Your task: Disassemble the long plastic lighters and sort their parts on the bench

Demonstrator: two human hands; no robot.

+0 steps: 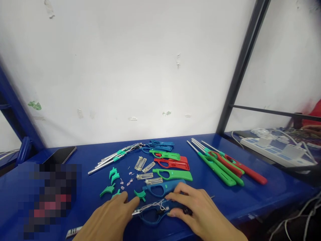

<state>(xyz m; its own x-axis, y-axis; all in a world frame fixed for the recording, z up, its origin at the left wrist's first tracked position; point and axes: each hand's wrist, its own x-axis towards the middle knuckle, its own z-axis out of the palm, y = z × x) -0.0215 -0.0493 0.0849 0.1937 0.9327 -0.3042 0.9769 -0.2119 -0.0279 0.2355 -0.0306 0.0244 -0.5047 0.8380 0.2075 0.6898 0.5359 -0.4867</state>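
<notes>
Phone (62, 155), black-screened, lies at the far left of the blue table (200, 150). Right of it, a bundle of silver lighter barrels (106, 163) with green collars and trailing wires points to the near left. Green plastic triggers (107, 189) are scattered nearer, beside tiny pale clips (122, 183).

The left hand (110, 217) lies over a silver barrel (73, 231), whose perforated end shows at its left. Its fingers are curled closely around the barrel, thumb near forefinger; the undersides are hidden.

At the near middle, between the hands, lies a dark blue lighter half-shell (150, 222), loop-shaped at the trigger guard, its inside facing up. Thin whitish wires (156, 203) run along it from the barrel, with a small white-and-black part at the guard's right end.

Beyond it sit clear fuel tanks (144, 176), then a column of blue, red and green lighter shells (175, 174).

The right hand (193, 209) covers the half-shell's handle end, thumb and forefinger a little apart, tips touching it; how firmly they grip, I cannot tell. Something dark under the palm is too hidden to name.

Farther right, green and red long-necked lighters (220, 169) lie grouped, barrels pointing far left. A white power strip (271, 153) sits at the far right.
</notes>
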